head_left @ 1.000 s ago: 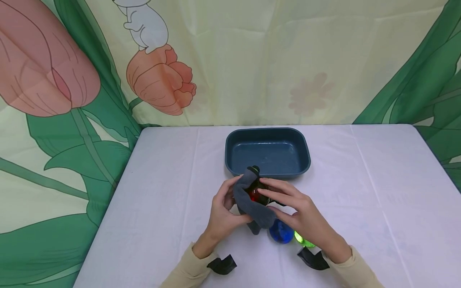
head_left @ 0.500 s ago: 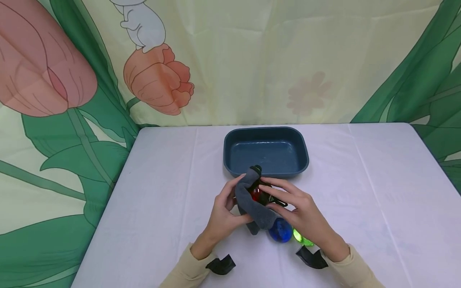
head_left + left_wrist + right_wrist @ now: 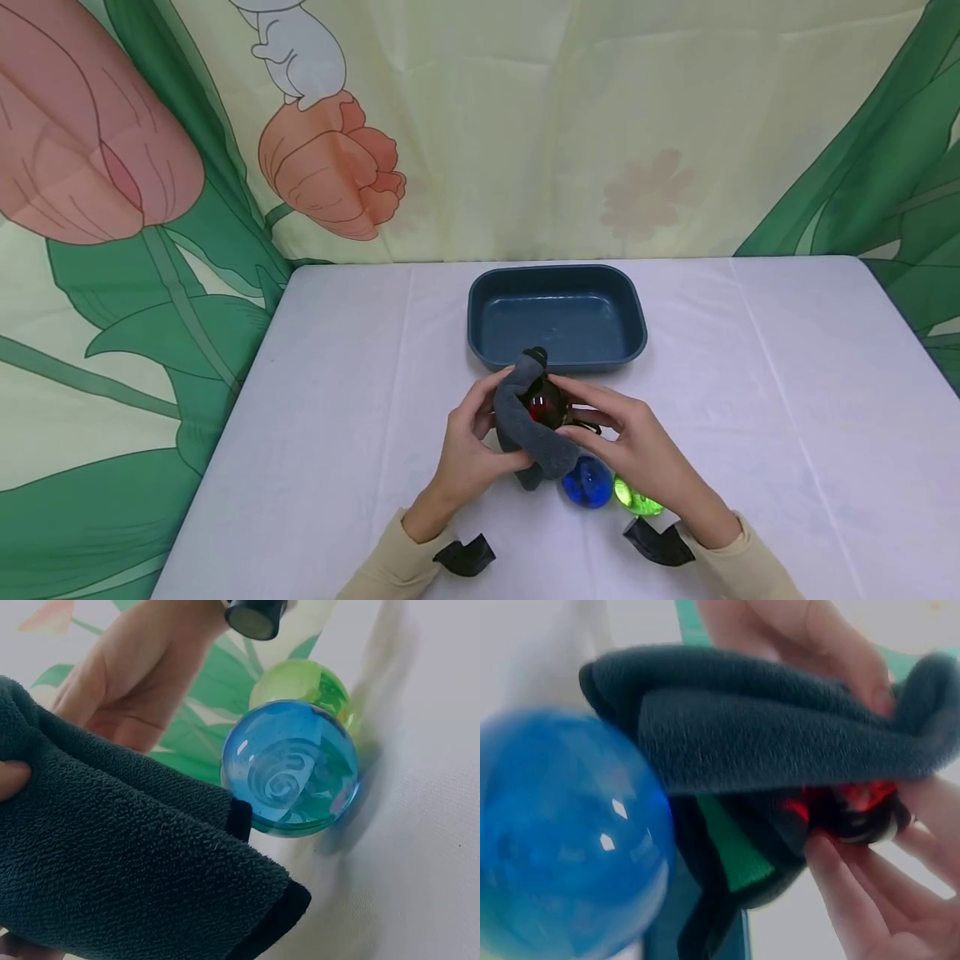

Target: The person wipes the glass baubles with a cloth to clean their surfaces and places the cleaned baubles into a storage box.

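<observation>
A dark grey cloth, black-edged and folded over, is held by my left hand, fingers behind it and thumb in front. Against its inner side sits a shiny dark red ball, partly covered by the cloth. My right hand holds this ball from the right between fingers and thumb. A black strap or cord shows below those fingers. In the right wrist view a green patch with black edging shows under the cloth. Just below the hands, a clear blue ball rests on the table.
A clear green ball lies right of the blue one, partly behind the right wrist. Beyond the hands stands a dark blue rectangular tray on the white-covered table. A printed flower curtain hangs behind.
The right fingers have shifted off the front of the red ball toward its right side, so more of it shows. The cloth and left hand have moved slightly right.
</observation>
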A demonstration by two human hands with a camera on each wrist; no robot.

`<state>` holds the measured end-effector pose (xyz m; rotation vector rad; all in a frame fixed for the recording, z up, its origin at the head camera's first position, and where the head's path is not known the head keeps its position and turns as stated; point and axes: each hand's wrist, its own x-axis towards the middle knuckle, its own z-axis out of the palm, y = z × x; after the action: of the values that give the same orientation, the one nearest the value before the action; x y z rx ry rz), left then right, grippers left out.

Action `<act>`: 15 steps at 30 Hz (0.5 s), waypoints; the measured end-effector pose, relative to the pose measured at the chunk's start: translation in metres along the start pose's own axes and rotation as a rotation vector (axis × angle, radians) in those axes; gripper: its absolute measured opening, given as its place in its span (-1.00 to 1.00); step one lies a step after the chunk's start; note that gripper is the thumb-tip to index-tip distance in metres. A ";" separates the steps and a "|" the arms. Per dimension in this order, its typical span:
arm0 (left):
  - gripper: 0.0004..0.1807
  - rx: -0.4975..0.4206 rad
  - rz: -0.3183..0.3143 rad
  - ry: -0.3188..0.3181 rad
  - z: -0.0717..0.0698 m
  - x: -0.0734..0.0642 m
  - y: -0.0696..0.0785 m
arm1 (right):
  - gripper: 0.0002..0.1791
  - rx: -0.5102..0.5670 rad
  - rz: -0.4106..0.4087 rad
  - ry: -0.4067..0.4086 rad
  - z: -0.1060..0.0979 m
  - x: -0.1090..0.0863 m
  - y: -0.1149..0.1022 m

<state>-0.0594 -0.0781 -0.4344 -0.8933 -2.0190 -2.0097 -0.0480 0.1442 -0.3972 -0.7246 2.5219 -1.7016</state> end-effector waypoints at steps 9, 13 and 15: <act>-0.08 0.015 -0.010 0.031 0.001 -0.001 0.001 | -0.24 -0.180 -0.208 0.062 -0.003 -0.001 -0.004; -0.08 0.013 -0.004 0.021 0.002 -0.001 0.000 | -0.21 -0.217 -0.283 0.068 -0.001 0.000 -0.004; -0.09 0.008 -0.006 0.015 0.003 -0.001 0.000 | -0.20 -0.224 -0.307 0.084 -0.001 0.001 -0.003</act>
<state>-0.0582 -0.0757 -0.4349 -0.8695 -2.0227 -2.0038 -0.0476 0.1437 -0.3937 -1.1310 2.8136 -1.5669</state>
